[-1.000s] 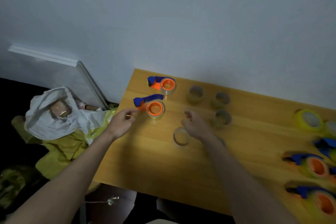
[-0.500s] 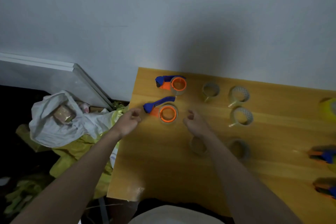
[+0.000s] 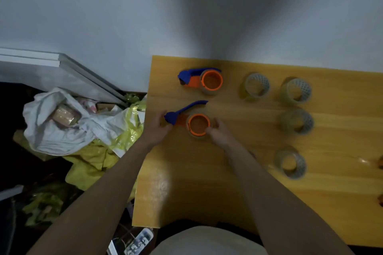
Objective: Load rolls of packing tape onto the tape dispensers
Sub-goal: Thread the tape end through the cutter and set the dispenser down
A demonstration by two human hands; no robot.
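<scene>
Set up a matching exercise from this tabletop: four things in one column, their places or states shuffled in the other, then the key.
Things
1. near dispenser
2. far dispenser
3. white bag
4. nearest loose tape roll

Places or states
A. off the table, on the floor pile
B. lies untouched by the wall
C. between both hands
D. alone at the table's right, nearer the person

Pairs: 1-C, 2-B, 3-A, 4-D

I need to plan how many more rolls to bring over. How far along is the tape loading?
The far dispenser by the wall already looks loaded. The left hand and right hand are on the near dispenser, which carries a roll. Four loose rolls, the nearest one, wait on the table.
</scene>
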